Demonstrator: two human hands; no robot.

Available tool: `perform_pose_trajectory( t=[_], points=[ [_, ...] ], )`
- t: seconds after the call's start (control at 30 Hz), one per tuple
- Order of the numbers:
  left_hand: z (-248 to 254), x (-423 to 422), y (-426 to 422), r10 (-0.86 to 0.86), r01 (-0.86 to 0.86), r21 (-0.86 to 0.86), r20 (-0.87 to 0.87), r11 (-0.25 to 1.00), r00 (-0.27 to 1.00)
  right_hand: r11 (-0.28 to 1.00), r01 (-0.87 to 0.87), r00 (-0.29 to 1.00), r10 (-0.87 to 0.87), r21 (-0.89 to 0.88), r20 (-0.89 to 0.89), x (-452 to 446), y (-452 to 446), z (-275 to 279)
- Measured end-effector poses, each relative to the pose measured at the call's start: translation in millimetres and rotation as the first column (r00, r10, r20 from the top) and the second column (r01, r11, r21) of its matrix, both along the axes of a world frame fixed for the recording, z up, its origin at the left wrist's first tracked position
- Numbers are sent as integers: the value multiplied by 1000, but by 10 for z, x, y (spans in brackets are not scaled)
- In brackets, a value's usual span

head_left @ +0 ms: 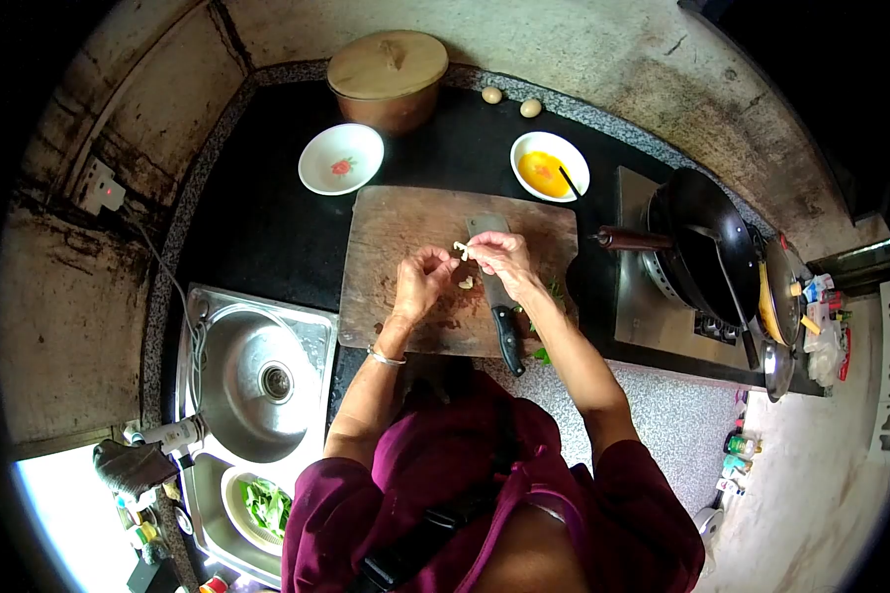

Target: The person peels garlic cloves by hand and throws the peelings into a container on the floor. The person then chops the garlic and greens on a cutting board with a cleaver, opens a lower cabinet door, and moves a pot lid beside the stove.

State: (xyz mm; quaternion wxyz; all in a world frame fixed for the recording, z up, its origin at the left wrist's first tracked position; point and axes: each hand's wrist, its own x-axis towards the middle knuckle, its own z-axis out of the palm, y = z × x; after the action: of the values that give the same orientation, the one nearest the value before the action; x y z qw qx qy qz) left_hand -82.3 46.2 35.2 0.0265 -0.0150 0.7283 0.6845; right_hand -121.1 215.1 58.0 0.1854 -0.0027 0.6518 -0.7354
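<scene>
Above the wooden cutting board (pixel 386 222), my right hand (pixel 504 259) pinches a small pale piece (pixel 461 248) that looks like garlic. My left hand (pixel 421 281) is close beside it, its thumb and fingertips pressed together near the same piece; what they hold is too small to make out. Another pale garlic-like piece (pixel 466 283) lies on the board below the hands. A cleaver (pixel 507 336) with a black handle rests on the board under my right hand, its blade pointing away and its handle past the near edge. Green leaves (pixel 542 355) lie by my right forearm.
Behind the board are a floral white bowl (pixel 341 160), a bowl of beaten egg (pixel 549 170), a lidded pot (pixel 388 84) and two eggs (pixel 531 108). A wok (pixel 707 237) sits on the stove at right. Left is a steel sink (pixel 257 366) with a basket of greens (pixel 265 506).
</scene>
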Motion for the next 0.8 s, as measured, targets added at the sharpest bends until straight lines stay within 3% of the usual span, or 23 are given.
perform_pose_trajectory(
  t=[0.13,0.2,0.23,0.43,0.5,0.63,0.8],
  points=[
    [27,-15,28,-20,11,195,48,981,999,999,38,995,-34,39,-93,35,-69,-42],
    [92,-6,9,-61,23,258,138,966,989,993,98,958,-78,58,-277,14,-109,-212],
    [119,1,2,-103,26,321,225,947,969,994,97,958,-77,58,-277,18,-116,-248],
    [16,-25,-4,-68,-29,416,217,909,974,984,124,958,-85,128,-274,59,-140,-189],
    [21,-15,1,-84,-13,449,197,893,977,994,87,996,-85,-69,32,93,-125,-73],
    [-23,14,11,-131,-4,602,180,799,975,964,99,985,-59,-248,164,120,-140,-20],
    [-2,24,48,-90,-51,579,212,814,973,941,110,970,-32,-321,240,174,-159,71]
  ],
)
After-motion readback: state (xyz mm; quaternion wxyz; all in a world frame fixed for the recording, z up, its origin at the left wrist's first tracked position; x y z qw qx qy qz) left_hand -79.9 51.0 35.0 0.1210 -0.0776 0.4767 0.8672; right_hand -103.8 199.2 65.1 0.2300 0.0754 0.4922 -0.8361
